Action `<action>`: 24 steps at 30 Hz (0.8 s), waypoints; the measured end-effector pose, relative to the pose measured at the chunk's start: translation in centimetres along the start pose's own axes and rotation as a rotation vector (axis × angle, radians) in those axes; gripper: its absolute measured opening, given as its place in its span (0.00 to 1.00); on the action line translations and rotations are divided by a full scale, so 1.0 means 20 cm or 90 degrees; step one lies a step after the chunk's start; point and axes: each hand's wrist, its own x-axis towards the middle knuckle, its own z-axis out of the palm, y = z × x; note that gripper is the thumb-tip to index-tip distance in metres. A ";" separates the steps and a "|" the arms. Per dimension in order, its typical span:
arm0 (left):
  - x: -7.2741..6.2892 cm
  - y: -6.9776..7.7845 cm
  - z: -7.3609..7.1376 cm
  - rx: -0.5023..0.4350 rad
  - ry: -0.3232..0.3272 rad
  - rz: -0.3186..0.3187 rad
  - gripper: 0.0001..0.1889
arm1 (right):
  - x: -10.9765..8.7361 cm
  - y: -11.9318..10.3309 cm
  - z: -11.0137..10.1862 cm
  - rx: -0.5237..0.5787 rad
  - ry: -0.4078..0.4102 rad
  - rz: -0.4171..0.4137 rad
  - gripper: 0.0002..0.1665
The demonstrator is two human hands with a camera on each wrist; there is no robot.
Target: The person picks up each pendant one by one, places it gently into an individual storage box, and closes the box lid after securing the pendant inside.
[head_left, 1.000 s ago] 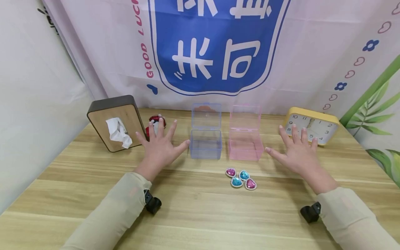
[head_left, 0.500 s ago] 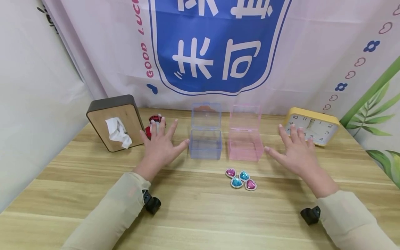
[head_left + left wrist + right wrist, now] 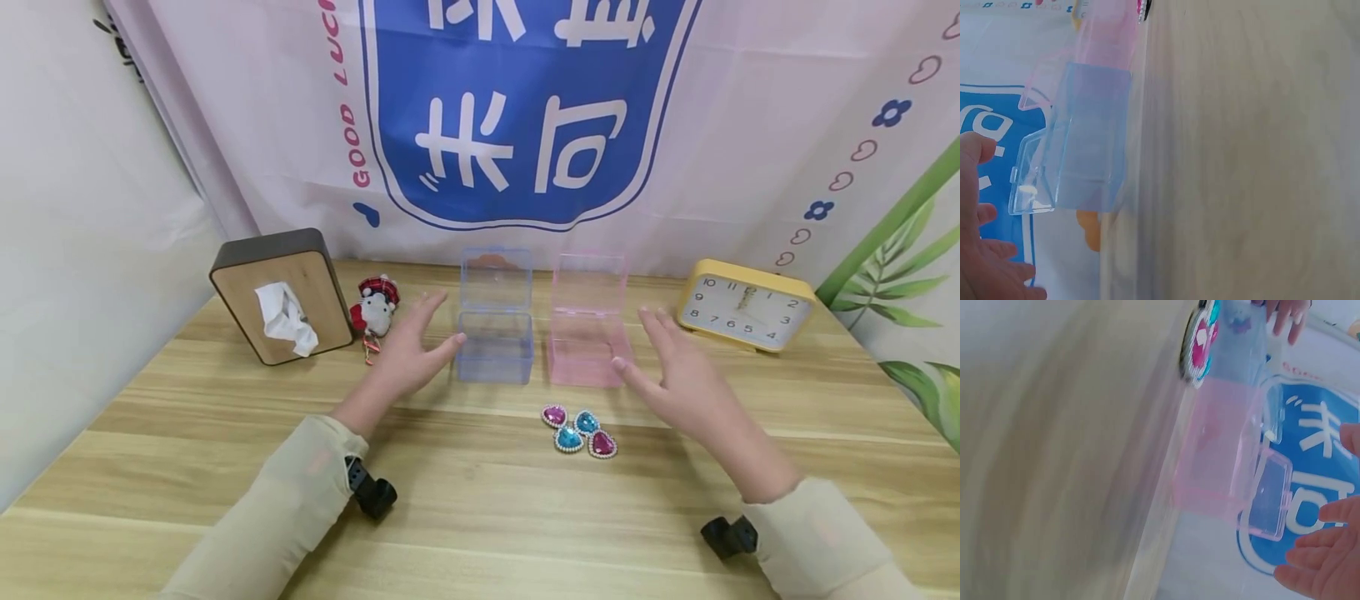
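My left hand (image 3: 403,357) is beside the clear blue box (image 3: 495,348), its thumb close to the box's left wall and its fingers straight. To the right of the clear pink box (image 3: 587,358), my right hand (image 3: 686,387) has its fingers extended, the thumb at that box's right side. Neither hand holds anything. Both boxes have their lids raised toward the back, and the left wrist view shows the blue lid (image 3: 1032,178) tipped outward. In front of the pink box lie several heart-shaped gems with beaded rims, among them a blue gem (image 3: 568,438) and a pink gem (image 3: 602,444).
A tissue box (image 3: 281,292) stands at the left, with a small plush mouse (image 3: 377,307) in a plaid hat beside it. The yellow-framed clock (image 3: 746,305) is at the right. Behind the wooden table (image 3: 480,517) hangs a printed cloth (image 3: 517,125).
My spread hands have turned thumb-up and come inward toward the boxes, the right one moving left off the clock. The plush mouse now shows fully. Boxes and gems stay put.
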 end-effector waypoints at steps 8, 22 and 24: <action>0.00 -0.01 0.06 -0.170 0.011 -0.049 0.33 | -0.02 -0.09 0.04 0.051 0.010 -0.066 0.42; 0.01 -0.01 0.17 -0.436 0.063 -0.122 0.28 | -0.03 -0.15 0.13 0.073 -0.073 -0.208 0.36; 0.01 -0.01 0.18 -0.448 0.071 -0.127 0.27 | -0.03 -0.15 0.14 0.088 -0.093 -0.211 0.35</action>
